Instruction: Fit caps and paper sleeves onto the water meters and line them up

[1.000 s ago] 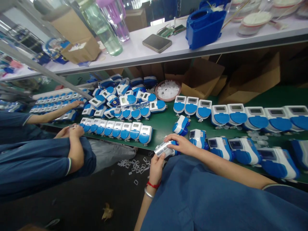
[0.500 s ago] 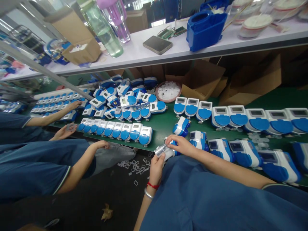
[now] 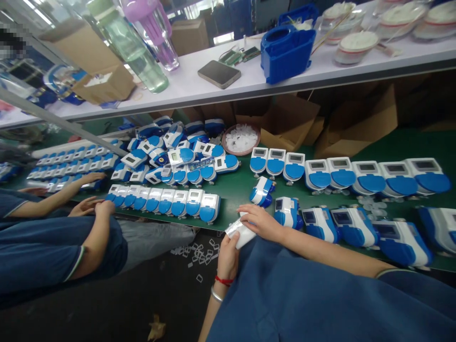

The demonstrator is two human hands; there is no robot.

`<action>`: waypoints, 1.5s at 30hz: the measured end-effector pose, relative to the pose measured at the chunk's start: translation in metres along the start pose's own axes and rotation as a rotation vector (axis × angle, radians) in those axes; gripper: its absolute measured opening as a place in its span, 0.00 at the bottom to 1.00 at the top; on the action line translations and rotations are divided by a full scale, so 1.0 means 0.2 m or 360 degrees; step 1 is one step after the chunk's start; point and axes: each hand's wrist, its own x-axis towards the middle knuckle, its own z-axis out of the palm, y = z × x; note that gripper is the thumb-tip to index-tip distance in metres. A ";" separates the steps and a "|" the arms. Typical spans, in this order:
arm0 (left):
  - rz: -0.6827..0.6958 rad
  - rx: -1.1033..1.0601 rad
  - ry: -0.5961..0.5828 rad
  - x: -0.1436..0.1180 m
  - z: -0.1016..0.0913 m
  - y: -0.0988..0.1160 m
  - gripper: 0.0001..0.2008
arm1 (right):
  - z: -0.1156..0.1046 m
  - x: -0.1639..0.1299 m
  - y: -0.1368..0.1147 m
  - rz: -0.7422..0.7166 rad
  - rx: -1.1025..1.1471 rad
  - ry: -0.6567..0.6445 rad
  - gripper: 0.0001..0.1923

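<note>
My left hand [image 3: 228, 256] is closed on a glossy white sheet [image 3: 245, 237], thumb on top, at the front edge of the green bench. Over the sheet's upper edge, my right hand [image 3: 261, 222] has its fingers bent and pinched against it. What lies under the fingertips is too small to make out. Just beyond my right hand, a blue-and-white meter [image 3: 262, 191] lies on its side. Another meter with a dark display [image 3: 285, 211] sits to the right of that hand.
Meters stand in rows left and right, with a heap of meters [image 3: 178, 147] behind. A bowl of clear plastic pieces [image 3: 241, 138] is at the back, beside open cartons [image 3: 292, 123]. The shelf [image 3: 213, 97] overhangs the bench. A co-worker's hands [image 3: 96, 205] are at left.
The white sheet has tilted and shows more of its face; both hands stay on it. My view has shifted slightly. The co-worker's hands at left have come together.
</note>
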 end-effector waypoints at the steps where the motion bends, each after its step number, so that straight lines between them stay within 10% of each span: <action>1: -0.0007 0.0008 -0.0007 0.01 0.00 0.00 0.22 | 0.00 0.01 -0.01 0.0034 0.0075 0.0027 0.07; 5: -0.0067 0.0007 0.0018 0.02 0.01 -0.01 0.22 | -0.07 0.04 0.10 0.0413 0.0364 0.0285 0.08; 8: -0.0103 0.0022 0.0125 0.03 0.00 -0.01 0.20 | -0.19 0.06 0.42 0.0760 0.0317 0.0463 0.10; 16: -0.0143 0.0059 0.0223 0.03 0.00 -0.01 0.17 | -0.46 0.10 1.16 0.1072 -0.0163 -0.0287 0.07; 45: -0.0228 0.0014 0.0335 0.07 0.00 -0.01 0.19 | -0.40 0.19 1.27 0.1138 -0.0214 -0.0415 0.10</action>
